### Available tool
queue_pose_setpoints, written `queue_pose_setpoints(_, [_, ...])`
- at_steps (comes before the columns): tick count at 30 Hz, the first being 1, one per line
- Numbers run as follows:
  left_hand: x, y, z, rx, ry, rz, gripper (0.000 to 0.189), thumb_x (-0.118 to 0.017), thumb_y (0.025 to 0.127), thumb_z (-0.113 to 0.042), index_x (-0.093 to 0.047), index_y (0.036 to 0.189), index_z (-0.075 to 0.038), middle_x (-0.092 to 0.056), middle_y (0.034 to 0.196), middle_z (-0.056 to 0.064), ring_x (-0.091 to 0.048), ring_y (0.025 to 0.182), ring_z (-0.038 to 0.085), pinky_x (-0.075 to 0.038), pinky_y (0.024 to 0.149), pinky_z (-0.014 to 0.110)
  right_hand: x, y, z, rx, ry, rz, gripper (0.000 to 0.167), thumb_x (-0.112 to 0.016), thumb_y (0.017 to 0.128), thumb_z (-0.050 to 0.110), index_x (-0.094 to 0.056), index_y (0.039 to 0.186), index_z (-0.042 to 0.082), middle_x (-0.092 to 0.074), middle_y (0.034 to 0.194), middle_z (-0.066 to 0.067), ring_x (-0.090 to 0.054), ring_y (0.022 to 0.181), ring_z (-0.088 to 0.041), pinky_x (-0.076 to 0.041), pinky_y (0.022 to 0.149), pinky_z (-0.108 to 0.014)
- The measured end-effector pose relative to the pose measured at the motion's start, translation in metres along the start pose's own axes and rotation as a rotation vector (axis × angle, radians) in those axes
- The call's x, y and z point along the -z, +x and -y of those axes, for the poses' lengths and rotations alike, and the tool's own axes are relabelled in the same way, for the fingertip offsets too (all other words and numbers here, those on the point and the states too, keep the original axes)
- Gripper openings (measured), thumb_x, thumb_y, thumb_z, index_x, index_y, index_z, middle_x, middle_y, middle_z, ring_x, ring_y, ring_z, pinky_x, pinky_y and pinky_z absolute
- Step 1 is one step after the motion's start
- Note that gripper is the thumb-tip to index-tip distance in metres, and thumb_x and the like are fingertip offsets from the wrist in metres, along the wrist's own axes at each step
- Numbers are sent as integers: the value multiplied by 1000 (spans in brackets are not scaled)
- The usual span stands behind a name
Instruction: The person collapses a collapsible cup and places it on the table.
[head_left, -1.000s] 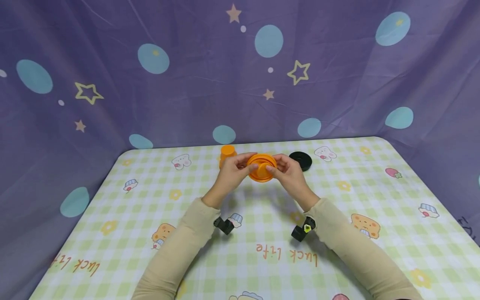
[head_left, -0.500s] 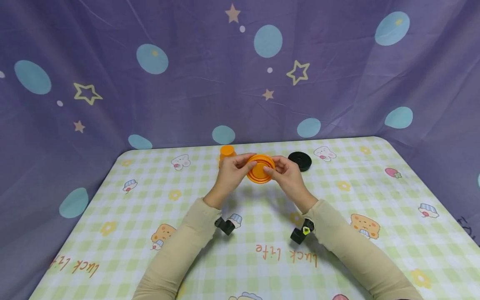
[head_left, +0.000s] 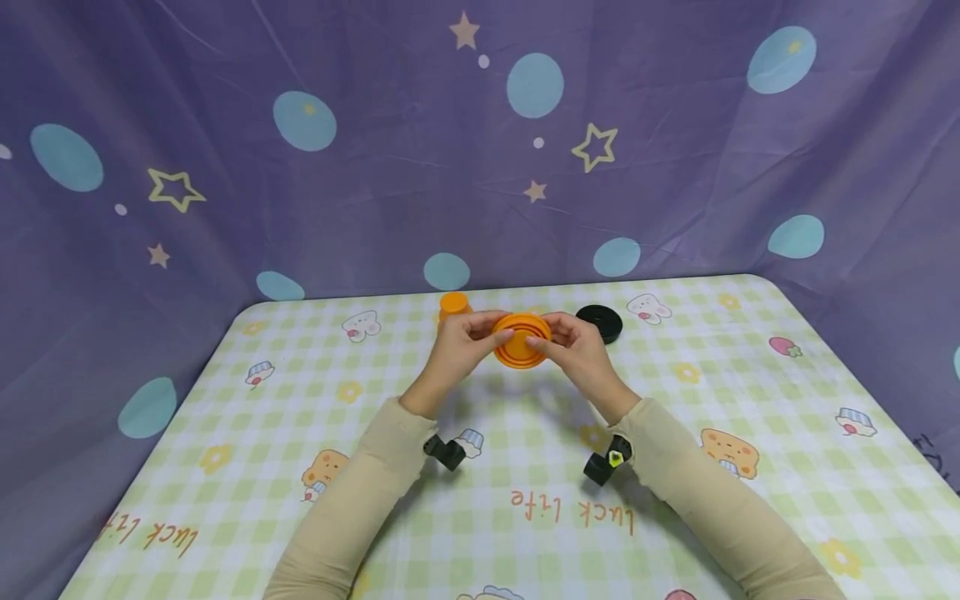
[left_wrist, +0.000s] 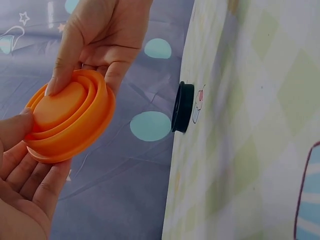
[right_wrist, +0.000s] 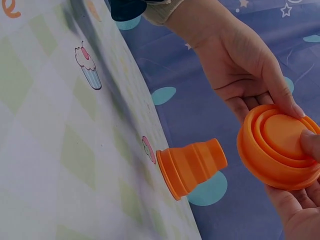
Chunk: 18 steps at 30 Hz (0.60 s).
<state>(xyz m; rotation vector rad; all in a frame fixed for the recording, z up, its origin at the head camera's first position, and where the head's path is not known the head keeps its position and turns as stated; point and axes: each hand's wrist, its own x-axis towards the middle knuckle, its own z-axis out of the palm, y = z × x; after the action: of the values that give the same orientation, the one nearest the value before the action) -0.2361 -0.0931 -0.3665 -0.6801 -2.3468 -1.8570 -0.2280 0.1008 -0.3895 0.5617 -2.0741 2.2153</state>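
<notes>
An orange collapsible cup (head_left: 522, 357), folded into a flat ringed disc, is held up over the far half of the table between both hands. My left hand (head_left: 459, 343) pinches its left edge, thumb on the inner rings and fingers behind. On the opposite edge my right hand (head_left: 583, 348) grips the same way. Both thumbs press near the round centre, as the left wrist view shows on the cup (left_wrist: 61, 105). Behind my left hand a second orange cup (right_wrist: 192, 166) stands extended on the table, narrow end up, partly hidden in the head view.
A black ringed disc (head_left: 600, 323), shaped like a folded cup, lies on the table beyond my right hand. The checked tablecloth (head_left: 525, 450) ends at a far edge, with a purple patterned curtain (head_left: 390, 183) hanging behind it.
The held cup's centre stuck out a second ago; now it lies flat within the rings. Both hands have stayed in almost the same place, still gripping the edges.
</notes>
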Motion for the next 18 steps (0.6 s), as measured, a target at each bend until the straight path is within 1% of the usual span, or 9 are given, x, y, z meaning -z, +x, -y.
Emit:
queue_pose_setpoints(7, [0,-1,1,5,-18,19,29,-69,86,-9,-67,111,6,-69,103,19,-69,83,19,-56,74,28,2,0,2,7,-45,1,25,-71,83,3,-62,104,-9,-68,96,-18,-66,79,-15,-56,73,-28])
queue_pose_setpoints(14, [2,0,2,72,-24,64,29,-68,86,-6,-66,112,7,-68,105,21,-69,86,23,-56,75,29,5,1,-1,27,-113,-15,26,-73,81,5,-65,103,-7,-71,93,-12,-67,82,-14,-55,75,-27])
queue_pose_setpoints(16, [3,1,4,89,-13,81,29,-68,86,-5,-65,112,7,-68,105,21,-69,86,24,-56,76,30,6,1,-1,8,-126,-25,26,-73,81,5,-66,104,-6,-71,93,-10,-67,82,-12,-55,76,-26])
queue_pose_setpoints(18, [4,1,5,105,2,95,28,-68,86,-4,-65,112,7,-68,105,21,-69,87,24,-56,76,30,7,1,1,-19,-129,-28,26,-73,80,4,-67,104,-7,-71,94,-12,-66,82,-10,-55,76,-25])
